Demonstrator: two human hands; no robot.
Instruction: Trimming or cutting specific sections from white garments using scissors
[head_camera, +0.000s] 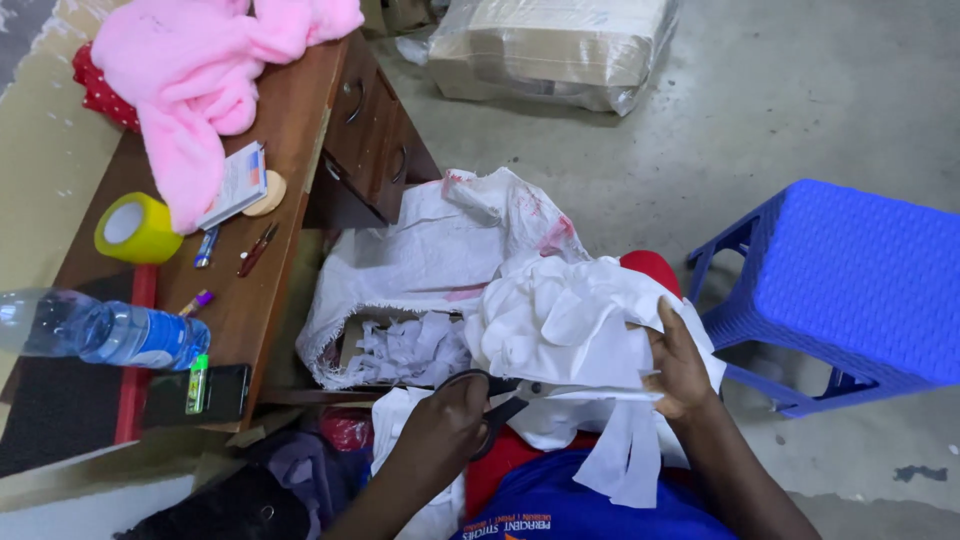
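Both hands (560, 390) hold scissors (500, 400) pointing right, blades level.

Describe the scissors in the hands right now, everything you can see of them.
The scissors have dark handles and pale metal blades, lying roughly level and pointing right. The left hand grips the handle loops, hiding most of them. The blades are partly buried in the white cloth that the right hand holds up over the lap.
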